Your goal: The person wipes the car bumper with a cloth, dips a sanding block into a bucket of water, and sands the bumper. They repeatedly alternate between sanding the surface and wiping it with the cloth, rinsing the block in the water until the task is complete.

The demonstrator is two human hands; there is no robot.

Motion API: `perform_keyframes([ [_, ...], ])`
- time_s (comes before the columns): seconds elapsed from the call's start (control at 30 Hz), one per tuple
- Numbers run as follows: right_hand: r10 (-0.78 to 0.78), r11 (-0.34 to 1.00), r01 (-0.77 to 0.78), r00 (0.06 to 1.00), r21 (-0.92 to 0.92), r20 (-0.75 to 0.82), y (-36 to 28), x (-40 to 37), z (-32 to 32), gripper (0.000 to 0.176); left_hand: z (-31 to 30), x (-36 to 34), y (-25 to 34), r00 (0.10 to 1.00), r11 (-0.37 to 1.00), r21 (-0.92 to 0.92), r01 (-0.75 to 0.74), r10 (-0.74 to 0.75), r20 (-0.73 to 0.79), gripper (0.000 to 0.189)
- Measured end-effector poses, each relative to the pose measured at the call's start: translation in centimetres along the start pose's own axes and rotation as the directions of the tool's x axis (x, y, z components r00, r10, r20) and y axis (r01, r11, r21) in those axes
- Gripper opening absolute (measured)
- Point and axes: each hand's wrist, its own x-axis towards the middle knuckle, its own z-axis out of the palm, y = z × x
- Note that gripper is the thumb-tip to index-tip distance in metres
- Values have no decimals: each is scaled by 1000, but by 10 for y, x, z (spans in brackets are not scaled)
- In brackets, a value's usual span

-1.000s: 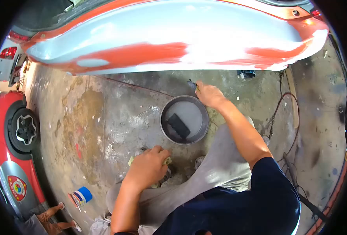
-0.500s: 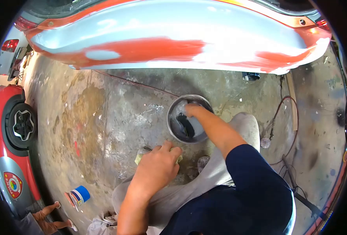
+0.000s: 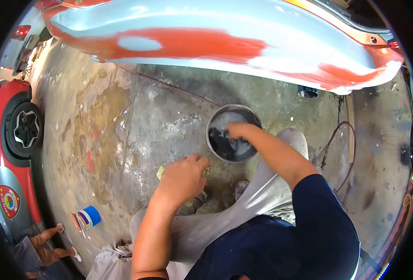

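My right hand (image 3: 236, 130) reaches down into a round metal bowl (image 3: 209, 145) of cloudy grey water. Its fingertips are hidden in the water, right at a dark, soft-looking piece (image 3: 221, 144); I cannot tell whether they grip it. Closer to my body, my left hand (image 3: 182, 181) is closed around a pale yellow-green sponge-like piece (image 3: 161, 172), which sticks out on both sides of the hand. Above the bowl in the view spans a car bumper (image 3: 192, 44), light silver-blue with orange-red patches.
A thin hose (image 3: 169, 85) runs across the concrete floor to behind the bowl. At lower left lies a blue-and-white can (image 3: 89, 218), near a person's legs (image 3: 52, 242). A red car (image 3: 15, 163) stands at left. Under the bumper is a dark can (image 3: 307, 91); another hose (image 3: 330, 144) curves at right.
My right hand has shifted within the bowl onto the dark piece, which was apart from it before. The view has turned slightly; my left hand keeps its hold.
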Motion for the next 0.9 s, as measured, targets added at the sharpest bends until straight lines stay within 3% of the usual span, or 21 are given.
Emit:
perform_keyframes([
  [0.13,-88,842,92,996,532,-32,12,-47,-34,70,-2,6,-9,1000,1000,20,12,-12,-3,30],
  [0.23,-122,787,170,985,593,-120,34,-44,-30,59,0,12,-11,1000,1000,18,9,-9,5,30],
  [0.27,-123,630,150,988,762,-93,39,-39,-26,48,0,13,-11,1000,1000,17,1,-1,9,30],
  [0.37,-184,452,160,979,877,-83,32,-51,-34,37,-1,19,-8,1000,1000,19,-1,1,19,30],
  [0.5,-226,429,290,951,856,-209,34,-55,-39,35,-2,25,-3,999,1000,18,-11,10,33,30],
  [0.57,-74,521,252,965,816,-251,62,-9,-20,44,-1,29,-3,999,1000,13,-15,14,40,30],
  [0.67,-52,569,348,919,745,-390,33,-56,-44,53,-1,33,-2,999,1000,-16,17,-16,47,28],
  [0.77,-261,379,294,944,878,-204,32,-64,-54,55,-1,39,-5,997,995,-72,69,-66,47,27],
  [0.9,-315,336,314,926,888,-209,24,-63,-55,37,6,49,-11,993,986,-125,114,-118,-31,26],
])
